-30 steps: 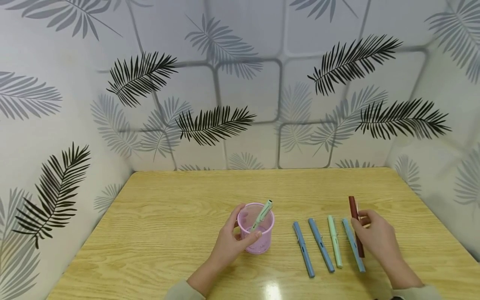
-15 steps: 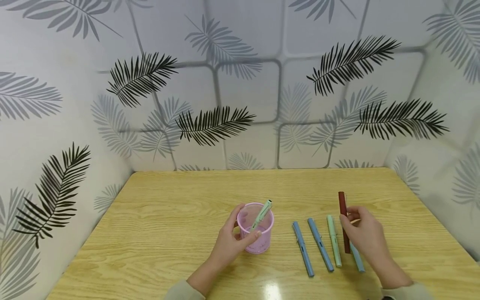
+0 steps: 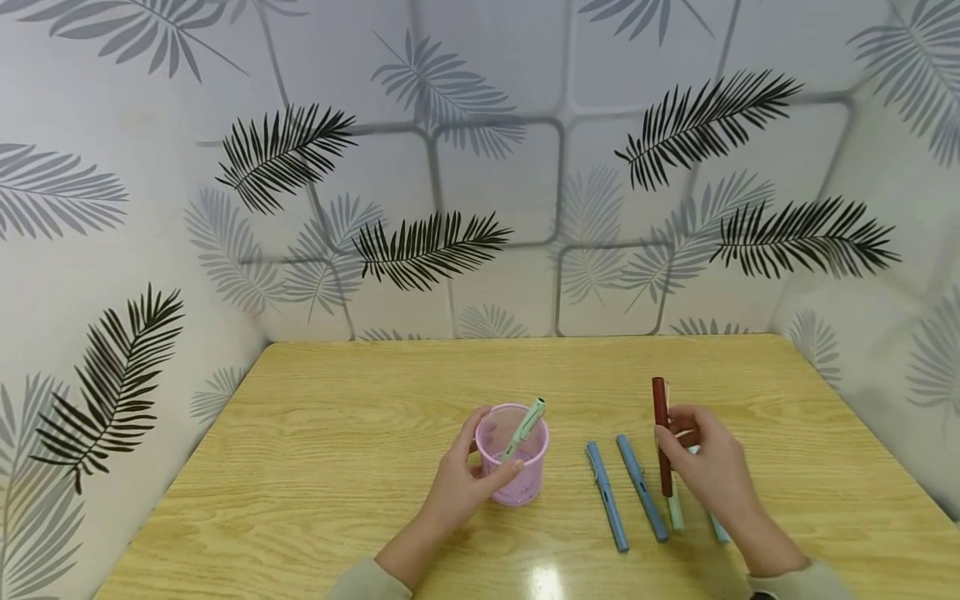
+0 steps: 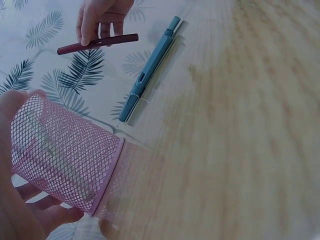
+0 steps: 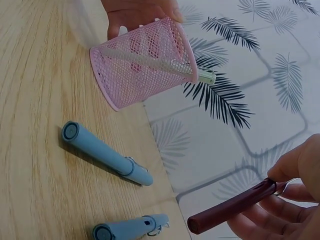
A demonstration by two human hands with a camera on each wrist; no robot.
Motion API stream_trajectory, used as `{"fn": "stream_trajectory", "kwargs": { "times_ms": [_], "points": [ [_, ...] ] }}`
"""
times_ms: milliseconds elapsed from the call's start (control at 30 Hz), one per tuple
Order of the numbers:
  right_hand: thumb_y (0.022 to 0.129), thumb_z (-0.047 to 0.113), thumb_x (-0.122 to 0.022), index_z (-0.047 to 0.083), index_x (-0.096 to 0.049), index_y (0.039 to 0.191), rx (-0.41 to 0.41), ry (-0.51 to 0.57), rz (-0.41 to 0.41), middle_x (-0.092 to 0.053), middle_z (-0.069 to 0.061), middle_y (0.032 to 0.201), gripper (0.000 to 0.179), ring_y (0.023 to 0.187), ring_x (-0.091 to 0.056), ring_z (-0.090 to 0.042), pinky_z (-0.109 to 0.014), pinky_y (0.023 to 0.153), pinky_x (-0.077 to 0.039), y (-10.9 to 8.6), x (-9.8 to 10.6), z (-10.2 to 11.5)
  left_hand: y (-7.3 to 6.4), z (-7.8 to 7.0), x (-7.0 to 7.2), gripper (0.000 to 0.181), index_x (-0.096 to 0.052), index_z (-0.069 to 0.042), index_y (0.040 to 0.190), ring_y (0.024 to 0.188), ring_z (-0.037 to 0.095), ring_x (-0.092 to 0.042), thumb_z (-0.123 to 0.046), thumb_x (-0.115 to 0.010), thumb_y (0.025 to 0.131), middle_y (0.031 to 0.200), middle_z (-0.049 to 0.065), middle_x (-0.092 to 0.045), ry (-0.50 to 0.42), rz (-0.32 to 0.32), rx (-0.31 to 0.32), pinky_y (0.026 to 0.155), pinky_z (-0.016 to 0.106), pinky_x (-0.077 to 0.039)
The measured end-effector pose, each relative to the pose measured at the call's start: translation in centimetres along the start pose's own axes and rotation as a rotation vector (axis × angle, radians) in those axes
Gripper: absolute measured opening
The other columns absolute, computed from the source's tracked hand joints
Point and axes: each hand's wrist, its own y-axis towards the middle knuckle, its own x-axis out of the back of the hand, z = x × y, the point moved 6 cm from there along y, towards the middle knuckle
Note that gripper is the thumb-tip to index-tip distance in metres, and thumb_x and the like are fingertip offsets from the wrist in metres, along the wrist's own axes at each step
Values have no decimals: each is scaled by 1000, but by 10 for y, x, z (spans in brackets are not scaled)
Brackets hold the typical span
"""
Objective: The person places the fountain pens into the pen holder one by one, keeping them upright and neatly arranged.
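Observation:
A pink mesh pen cup (image 3: 522, 485) stands on the table with a light green pen (image 3: 527, 425) leaning inside it. My left hand (image 3: 468, 492) grips the cup's left side, thumb across its front. Between thumb and fingers, my right hand (image 3: 708, 458) pinches a dark red pen (image 3: 662, 433), held raised above the table. In the right wrist view the red pen (image 5: 235, 207) is clear of the tabletop. Two blue pens, a nearer-the-cup blue pen (image 3: 607, 500) and another blue pen (image 3: 642, 492), lie between cup and right hand.
Beneath the red pen lies a second light green pen (image 3: 677, 512), partly covered. A light blue pen (image 3: 718, 531) is mostly hidden by the right hand. The wooden table (image 3: 300, 467) ends at a leaf-patterned wall (image 3: 480, 183).
My right hand has carried the red pen left, from over the light blue pen to over the light green one, and slightly farther from me. The left hand and cup have stayed put.

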Motion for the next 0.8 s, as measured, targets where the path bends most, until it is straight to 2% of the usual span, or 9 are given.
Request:
{"fn": "stream_trajectory", "kwargs": {
  "times_ms": [333, 567, 800],
  "points": [
    [87, 11, -66, 3, -58, 105, 81, 99, -13, -62, -7, 87, 21, 69, -57, -6, -23, 55, -49, -3, -9, 20, 0, 0, 0, 76, -26, -8, 144, 116, 43, -42, -14, -70, 83, 135, 23, -39, -15, 9, -11, 84, 44, -48],
    [87, 9, -65, 3, -57, 106, 92, 183, -2, -61, -8, 87, 21, 70, -59, -6, -25, 53, -51, -4, -17, 32, 0, -1, 0, 75, -27, -8, 144, 115, 43, -42, -13, -70, 83, 135, 23, -39, -19, 5, -15, 84, 45, -48],
    [86, 3, -64, 0, -55, 108, 61, 256, 12, -61, -11, 89, 24, 72, -60, -7, -26, 55, -52, -7, -25, 42, 0, -1, -1, 75, -27, -8, 144, 115, 43, -42, -13, -70, 83, 135, 23, -39, -18, 9, -11, 85, 45, -47]
  ]
}}
